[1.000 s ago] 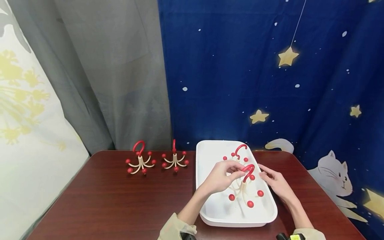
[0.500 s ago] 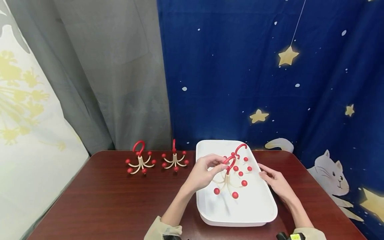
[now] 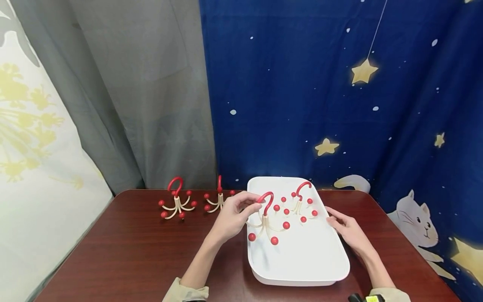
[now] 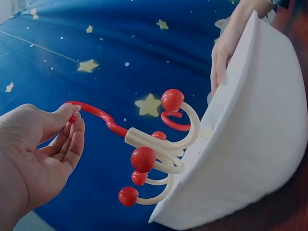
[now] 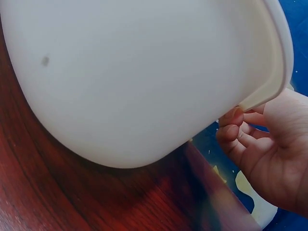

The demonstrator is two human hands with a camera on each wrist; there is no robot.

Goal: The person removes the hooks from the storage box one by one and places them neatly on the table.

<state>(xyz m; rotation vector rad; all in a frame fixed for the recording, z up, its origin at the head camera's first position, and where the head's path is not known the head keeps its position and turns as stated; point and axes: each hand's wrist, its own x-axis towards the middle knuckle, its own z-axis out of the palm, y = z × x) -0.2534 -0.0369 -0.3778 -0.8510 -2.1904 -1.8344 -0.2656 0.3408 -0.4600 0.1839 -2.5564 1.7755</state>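
Observation:
My left hand (image 3: 235, 216) pinches the red hook of a multi-arm hook hanger (image 3: 266, 222) between thumb and fingers. Several curved cream arms tipped with red balls spread from its stem, hanging upright over the left side of a white tray (image 3: 298, 268). In the left wrist view the held hanger (image 4: 149, 139) shows beside the tray's wall. My right hand (image 3: 349, 230) holds the tray's right edge, thumb at the rim; in the right wrist view its curled fingertips (image 5: 235, 115) touch beneath the rim. Another hanger (image 3: 298, 206) stands at the tray's far end.
Two similar hangers stand left of the tray on the dark red-brown table (image 3: 132, 251): one farther left (image 3: 177, 203), the other (image 3: 220, 199) partly behind my left hand. A grey curtain (image 3: 151, 105) and a blue starry curtain (image 3: 286, 105) hang behind the table.
My left hand has carried the hook hanger leftward across the tray, uncovering the hanger at the far end. My right hand has stayed on the tray's edge.

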